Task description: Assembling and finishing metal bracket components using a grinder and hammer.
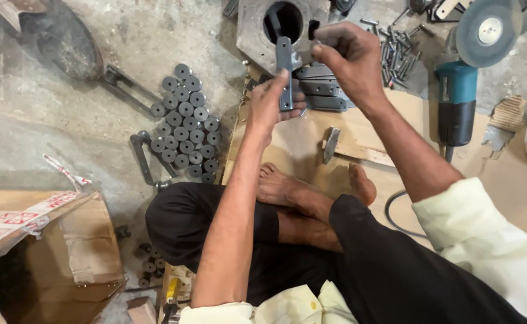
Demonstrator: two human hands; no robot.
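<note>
I sit cross-legged on the floor. My left hand [272,102] grips a flat grey metal bar [285,69] and holds it upright in front of me. My right hand [348,60] is raised just to the right of the bar's top end, fingers pinched together on something small that I cannot make out. Under both hands lies a stack of similar flat metal bars [323,89] on a sheet of cardboard [359,135]. A hammer [330,144] rests on the cardboard near my feet.
Several grey metal discs [185,123] lie in rows on the concrete to the left. An angle grinder [461,90] lies at right beside loose bolts [395,48]. A metal plate with a round hole [257,36] sits at the top. An open cardboard box [47,252] stands lower left.
</note>
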